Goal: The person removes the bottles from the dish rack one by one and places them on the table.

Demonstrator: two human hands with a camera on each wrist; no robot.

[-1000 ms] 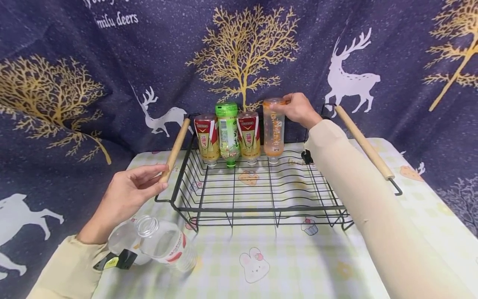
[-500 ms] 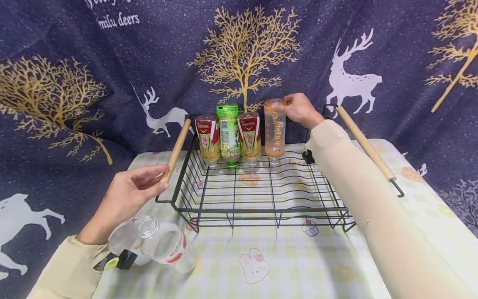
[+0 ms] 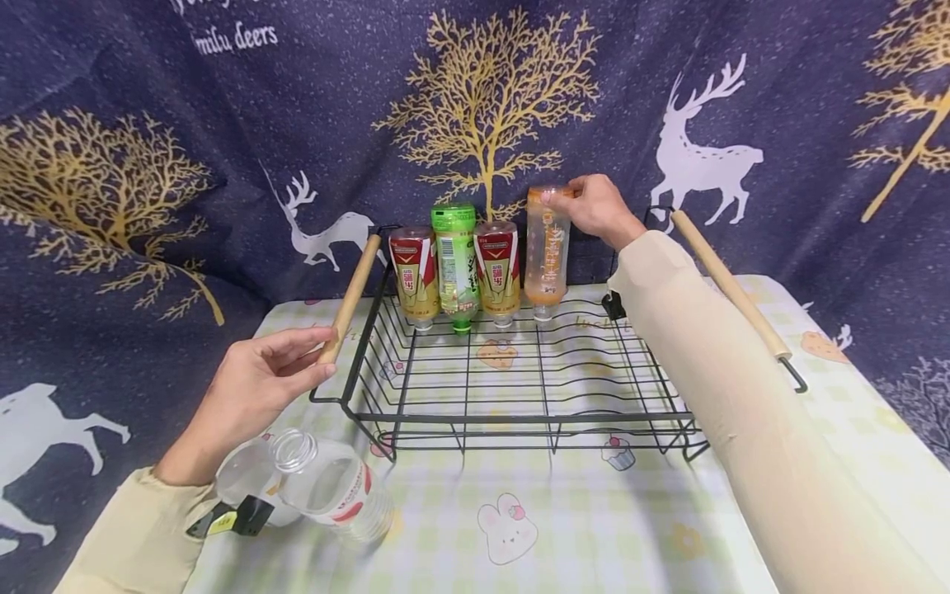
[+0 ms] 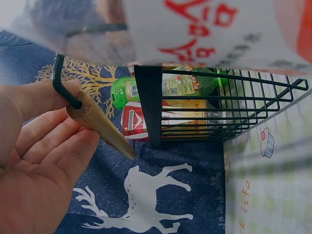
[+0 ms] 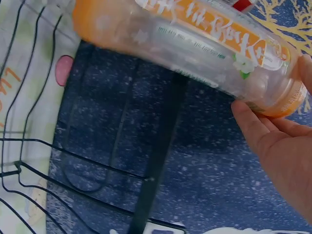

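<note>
My left hand [image 3: 256, 388] pinches the near end of the left wooden handle [image 3: 349, 301] of a black wire dish rack [image 3: 482, 419] between fingers and thumb. At the back right, my right hand [image 3: 597, 210] grips the base of an upside-down clear plastic bottle with an orange label [image 3: 547, 247]. Its neck points down at the rack's wires, and it tilts slightly. In the right wrist view, thumb and fingers lie on either side of the orange bottle's base [image 5: 209, 44]. Left of it, a green bottle [image 3: 456, 264] stands inverted between two red-and-gold bottles [image 3: 413, 276].
Two clear bottles lie near my left wrist; the nearer uncapped bottle [image 3: 334, 487] has a red-and-white label. The rack stands on a checked tablecloth [image 3: 579, 528], against a dark blue curtain [image 3: 319, 99]. A second wooden handle [image 3: 731, 285] is on the rack's right.
My right hand has raised the orange-labelled bottle slightly and tilted it a little, its neck shifting left. My left hand stays on the handle.
</note>
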